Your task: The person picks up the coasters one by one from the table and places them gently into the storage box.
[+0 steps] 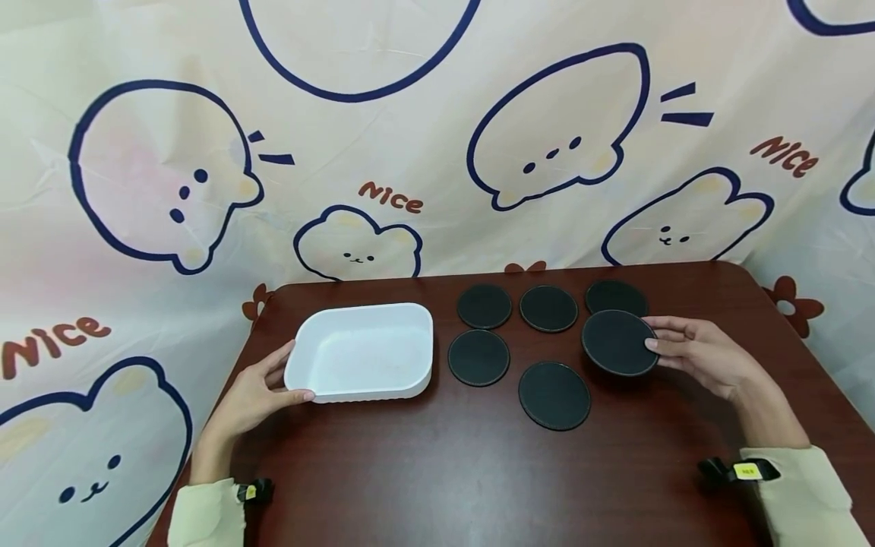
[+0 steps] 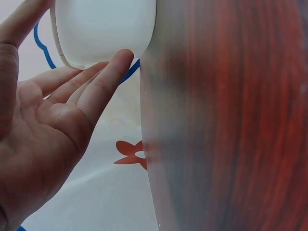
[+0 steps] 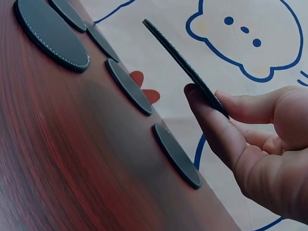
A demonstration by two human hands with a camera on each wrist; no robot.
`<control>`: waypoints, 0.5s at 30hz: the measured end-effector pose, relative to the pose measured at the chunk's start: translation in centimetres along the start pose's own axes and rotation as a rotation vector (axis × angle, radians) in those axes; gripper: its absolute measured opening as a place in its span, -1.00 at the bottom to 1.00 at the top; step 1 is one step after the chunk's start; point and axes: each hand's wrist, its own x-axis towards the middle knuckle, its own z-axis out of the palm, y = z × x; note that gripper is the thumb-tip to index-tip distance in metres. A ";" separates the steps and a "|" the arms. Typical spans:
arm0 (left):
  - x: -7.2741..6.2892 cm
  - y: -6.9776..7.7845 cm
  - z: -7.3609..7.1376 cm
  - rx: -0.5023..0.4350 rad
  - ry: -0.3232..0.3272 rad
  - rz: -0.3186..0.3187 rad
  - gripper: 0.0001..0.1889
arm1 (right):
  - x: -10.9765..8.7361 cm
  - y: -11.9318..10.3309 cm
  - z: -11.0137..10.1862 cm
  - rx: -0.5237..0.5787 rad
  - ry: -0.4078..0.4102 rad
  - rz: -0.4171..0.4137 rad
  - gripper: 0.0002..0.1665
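Observation:
My right hand (image 1: 707, 353) pinches a round black coaster (image 1: 618, 343) by its right edge, thumb on top and fingers beneath. In the right wrist view the coaster (image 3: 185, 65) is tilted, raised off the table, and shows light stitching along its rim. At the left, my left hand (image 1: 256, 395) holds the left end of a white rectangular tray (image 1: 365, 353) with rounded corners, its thumb at the near corner. The left wrist view shows its fingers (image 2: 103, 89) against the end of the tray. The tray's inside looks bare.
Several more black coasters lie flat on the dark brown table, among them a near one (image 1: 554, 396), a left one (image 1: 478, 357) and a back right one (image 1: 617, 297), partly covered by the held coaster. A printed curtain (image 1: 437, 152) hangs behind the table (image 1: 437, 479).

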 end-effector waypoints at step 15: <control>0.0 -0.1 0.1 -0.001 0.011 0.002 0.13 | 1.5 -0.6 3.0 0.069 -0.016 0.005 -0.38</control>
